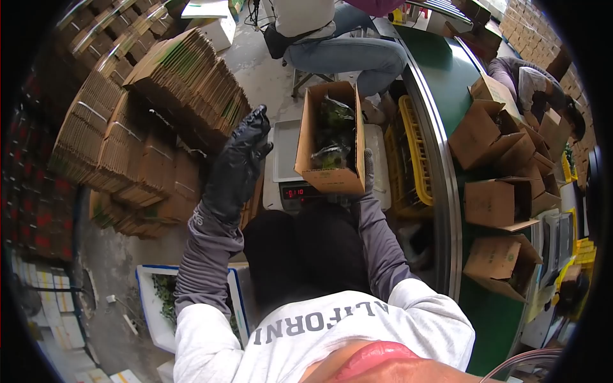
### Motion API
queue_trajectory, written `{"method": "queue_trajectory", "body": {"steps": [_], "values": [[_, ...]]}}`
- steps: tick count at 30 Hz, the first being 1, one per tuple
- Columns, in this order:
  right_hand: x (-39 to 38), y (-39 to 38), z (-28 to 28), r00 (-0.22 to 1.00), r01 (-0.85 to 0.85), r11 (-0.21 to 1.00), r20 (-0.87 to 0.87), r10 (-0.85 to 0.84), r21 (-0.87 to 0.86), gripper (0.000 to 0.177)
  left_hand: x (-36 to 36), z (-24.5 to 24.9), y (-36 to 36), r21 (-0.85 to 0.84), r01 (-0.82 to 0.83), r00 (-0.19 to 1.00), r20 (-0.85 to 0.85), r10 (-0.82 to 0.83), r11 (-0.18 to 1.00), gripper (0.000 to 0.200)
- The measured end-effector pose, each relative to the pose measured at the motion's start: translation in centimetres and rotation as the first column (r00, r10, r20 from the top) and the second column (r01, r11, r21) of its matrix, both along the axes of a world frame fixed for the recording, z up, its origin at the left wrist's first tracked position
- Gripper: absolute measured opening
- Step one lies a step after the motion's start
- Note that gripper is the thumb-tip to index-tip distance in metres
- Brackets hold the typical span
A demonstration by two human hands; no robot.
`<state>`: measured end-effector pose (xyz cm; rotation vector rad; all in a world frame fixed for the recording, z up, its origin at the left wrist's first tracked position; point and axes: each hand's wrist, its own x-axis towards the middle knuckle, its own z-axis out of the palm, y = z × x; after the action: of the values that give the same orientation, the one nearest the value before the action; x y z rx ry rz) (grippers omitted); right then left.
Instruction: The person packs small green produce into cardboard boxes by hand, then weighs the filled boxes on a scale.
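An open cardboard box point(333, 180) with leafy greens in clear plastic bags point(336, 121) is tilted in front of me. My right hand point(369, 171), in a grey glove, grips the box's right side, and the box partly hides its fingers. In a black glove, my left hand point(241, 163) is raised to the left of the box. Its fingers are stretched out, hold nothing and stand apart from the box. Beneath and beside the box is a scale point(287, 153), whose red display point(299, 192) reads about -0.110.
Flattened cardboard stacks point(102, 140) stand at left. A green conveyor point(440, 83) with a metal edge runs along my right, carrying several open boxes point(495, 203). A yellow crate point(415, 153) sits beside it. A foam box point(150, 319) holds greens. People point(345, 54) sit or bend nearby.
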<state>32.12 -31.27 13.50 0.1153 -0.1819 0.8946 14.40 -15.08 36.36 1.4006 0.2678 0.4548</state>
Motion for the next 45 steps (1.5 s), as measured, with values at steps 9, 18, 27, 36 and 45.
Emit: {"method": "queue_trajectory", "body": {"steps": [9, 18, 27, 36, 45], "values": [[-0.7, 0.1, -0.8, 0.990, 0.044, 0.960, 0.139, -0.006, -0.276, 0.052, 1.8, -6.9, -3.3, -0.373, -0.068, 0.990, -0.140, 0.017, 0.925, 0.035], [-1.5, 0.9, -0.2, 0.736, -0.115, 0.664, 0.386, 0.556, -0.739, 0.056, 8.5, -12.5, 4.6, 0.213, -0.059, 0.961, -0.252, 0.113, 0.975, 0.059], [-2.1, -7.8, 1.7, 0.806, 0.062, 0.450, 0.311, 0.504, -0.891, 0.046, 6.1, -17.2, 6.5, 0.280, -0.125, 0.967, -0.182, 0.180, 0.952, 0.043], [-1.7, -14.2, 1.0, 0.969, 0.109, 0.360, 0.180, 0.170, -0.927, 0.038, -11.6, -17.8, 8.9, -0.047, -0.550, 0.813, -0.258, 0.522, 0.834, 0.047], [0.4, -9.0, 6.7, 0.810, 0.424, 0.239, 0.484, 0.332, -0.874, 0.036, -23.3, -18.0, 8.8, -0.002, -0.869, 0.461, -0.363, 0.809, 0.495, 0.058]]}}
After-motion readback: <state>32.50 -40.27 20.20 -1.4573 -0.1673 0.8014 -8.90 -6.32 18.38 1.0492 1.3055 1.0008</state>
